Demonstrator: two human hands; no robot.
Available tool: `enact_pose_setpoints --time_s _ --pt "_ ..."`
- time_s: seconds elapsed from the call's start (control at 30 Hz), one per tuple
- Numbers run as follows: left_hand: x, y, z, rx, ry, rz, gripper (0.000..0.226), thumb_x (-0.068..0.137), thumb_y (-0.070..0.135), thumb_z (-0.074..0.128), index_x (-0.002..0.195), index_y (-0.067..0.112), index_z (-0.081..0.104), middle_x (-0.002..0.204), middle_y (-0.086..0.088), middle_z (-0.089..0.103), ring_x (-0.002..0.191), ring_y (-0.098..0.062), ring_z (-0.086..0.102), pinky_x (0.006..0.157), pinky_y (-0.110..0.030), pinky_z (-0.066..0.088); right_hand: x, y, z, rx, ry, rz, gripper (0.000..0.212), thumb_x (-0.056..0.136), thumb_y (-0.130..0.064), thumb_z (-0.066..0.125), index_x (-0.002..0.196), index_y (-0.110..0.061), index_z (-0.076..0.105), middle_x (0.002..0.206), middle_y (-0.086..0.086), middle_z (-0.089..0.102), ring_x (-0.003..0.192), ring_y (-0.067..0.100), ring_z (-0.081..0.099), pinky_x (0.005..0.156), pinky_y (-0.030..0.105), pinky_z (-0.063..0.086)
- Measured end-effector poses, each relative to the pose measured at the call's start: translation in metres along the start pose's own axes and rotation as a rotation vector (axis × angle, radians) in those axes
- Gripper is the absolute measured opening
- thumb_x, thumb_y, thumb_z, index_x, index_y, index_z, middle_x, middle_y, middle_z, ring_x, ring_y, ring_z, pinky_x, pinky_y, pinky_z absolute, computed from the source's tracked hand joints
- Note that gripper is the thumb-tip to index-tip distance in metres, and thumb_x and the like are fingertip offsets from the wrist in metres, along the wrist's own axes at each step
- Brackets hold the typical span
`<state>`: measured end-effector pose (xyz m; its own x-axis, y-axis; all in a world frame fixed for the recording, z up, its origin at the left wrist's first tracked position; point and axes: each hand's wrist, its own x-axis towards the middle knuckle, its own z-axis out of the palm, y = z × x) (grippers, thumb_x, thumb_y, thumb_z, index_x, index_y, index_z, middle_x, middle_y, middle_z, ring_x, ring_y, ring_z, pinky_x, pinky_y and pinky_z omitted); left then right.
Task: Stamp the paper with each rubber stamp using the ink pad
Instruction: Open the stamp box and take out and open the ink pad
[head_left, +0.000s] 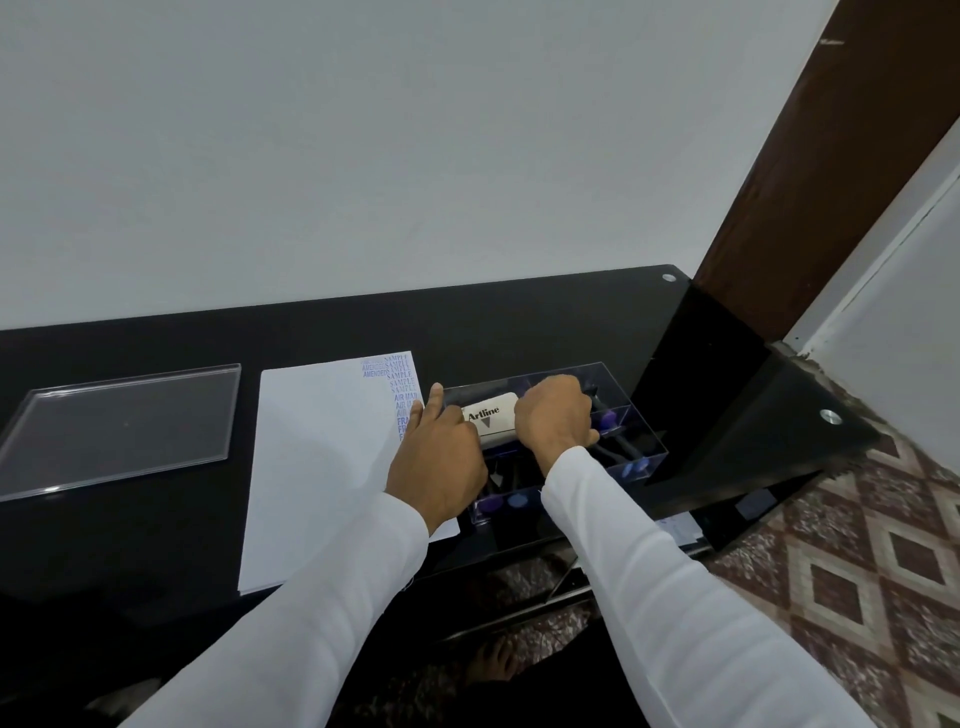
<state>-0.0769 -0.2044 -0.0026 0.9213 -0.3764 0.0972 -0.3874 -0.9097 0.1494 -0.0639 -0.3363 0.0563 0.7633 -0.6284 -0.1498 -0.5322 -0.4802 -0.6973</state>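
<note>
A white sheet of paper (322, 467) lies on the black glass table (519, 332), with blue stamped words in a column at its top right corner. To its right stands a clear acrylic box (644, 452) holding several dark rubber stamps (636, 467) with purple ends and a white Artline ink pad (488, 415). My left hand (436, 452) holds the pad's left end, thumb on it and one finger straight beside the box's left wall. My right hand (553, 415) grips the pad's right end with curled fingers. The pad is inside the box.
A clear acrylic lid (119, 426) lies flat on the table at the left of the paper. The table's right edge and a lower glass shelf (779, 415) are just beyond the box. A brown door frame (810, 156) rises at the right.
</note>
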Motion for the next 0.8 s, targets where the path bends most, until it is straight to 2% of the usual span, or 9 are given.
enact_pose_setpoints --time_s 0.07,0.13,0.27,0.33,0.43,0.53,0.6,0.67,0.8 --pt "0.001 0.001 0.0 -0.007 0.005 -0.008 0.043 0.099 0.025 0.048 0.135 0.005 0.059 0.14 -0.013 0.055 0.153 -0.037 0.017 0.126 -0.051 0.013 0.003 0.004 0.002 0.022 -0.001 -0.033 0.006 0.088 -0.018 0.057 0.087 -0.015 0.061 0.099 0.004 0.06 0.098 0.027 0.056 0.092 0.044 0.044" --pt "0.001 0.001 0.001 -0.001 0.012 -0.012 0.042 0.098 0.024 0.047 0.133 0.005 0.06 0.138 -0.014 0.055 0.153 -0.037 0.018 0.126 -0.051 0.014 0.005 0.005 0.003 0.045 -0.021 -0.034 0.02 0.082 -0.024 0.06 0.095 -0.012 0.069 0.1 0.006 0.068 0.095 0.027 0.063 0.082 0.04 0.051" --pt "0.003 -0.003 0.006 -0.034 0.009 -0.009 0.04 0.097 0.025 0.045 0.126 0.006 0.064 0.129 -0.013 0.06 0.148 -0.04 0.03 0.126 -0.05 0.017 0.012 0.005 0.007 0.122 -0.112 0.001 0.022 0.076 -0.026 0.067 0.092 -0.011 0.072 0.093 0.007 0.071 0.09 0.027 0.068 0.081 0.041 0.058" --pt "0.004 -0.005 0.009 -0.045 0.005 0.0 0.044 0.096 0.027 0.038 0.122 0.005 0.066 0.122 -0.014 0.063 0.141 -0.041 0.039 0.125 -0.05 0.019 0.017 0.006 0.01 0.153 -0.154 0.009 0.023 0.07 -0.026 0.072 0.088 -0.011 0.072 0.088 0.005 0.072 0.09 0.028 0.068 0.084 0.045 0.057" --pt "0.001 -0.002 0.006 -0.126 0.036 -0.027 0.036 0.101 0.023 0.045 0.126 0.005 0.064 0.13 -0.013 0.061 0.148 -0.038 0.031 0.125 -0.047 0.021 0.01 0.005 0.006 0.234 -0.15 0.009 0.015 0.063 -0.023 0.082 0.073 -0.021 0.07 0.079 -0.004 0.071 0.09 0.023 0.066 0.089 0.05 0.051" --pt "-0.002 -0.001 0.0 -0.29 0.121 -0.032 0.028 0.102 0.019 0.05 0.12 0.006 0.069 0.128 -0.013 0.064 0.144 -0.033 0.037 0.124 -0.04 0.024 -0.002 0.005 -0.003 0.208 -0.125 -0.015 0.023 0.07 -0.024 0.085 0.078 -0.025 0.063 0.088 -0.008 0.068 0.095 0.018 0.059 0.095 0.051 0.039" --pt "-0.004 -0.001 -0.004 -0.456 0.239 -0.081 0.024 0.101 0.019 0.055 0.116 0.01 0.072 0.124 -0.007 0.065 0.13 -0.027 0.049 0.115 -0.028 0.031 -0.002 0.006 -0.001 0.257 -0.129 -0.026 0.028 0.068 -0.025 0.085 0.082 -0.028 0.061 0.091 -0.01 0.067 0.098 0.019 0.061 0.096 0.052 0.042" --pt "-0.003 0.0 -0.009 -0.56 0.343 -0.194 0.023 0.099 0.024 0.061 0.117 0.015 0.072 0.124 0.001 0.064 0.12 -0.018 0.051 0.099 -0.022 0.036 0.003 0.009 0.004 0.331 -0.135 -0.031 0.027 0.059 -0.027 0.081 0.079 -0.031 0.063 0.088 -0.013 0.067 0.098 0.02 0.064 0.094 0.052 0.048" --pt "0.004 0.003 -0.019 -0.705 0.337 -0.36 0.029 0.096 0.027 0.068 0.123 0.016 0.07 0.116 -0.001 0.061 0.102 -0.016 0.061 0.081 -0.021 0.051 0.005 0.012 0.003 0.383 -0.105 -0.044 0.014 0.064 -0.023 0.076 0.071 -0.031 0.067 0.081 -0.015 0.068 0.094 0.019 0.065 0.093 0.05 0.05"
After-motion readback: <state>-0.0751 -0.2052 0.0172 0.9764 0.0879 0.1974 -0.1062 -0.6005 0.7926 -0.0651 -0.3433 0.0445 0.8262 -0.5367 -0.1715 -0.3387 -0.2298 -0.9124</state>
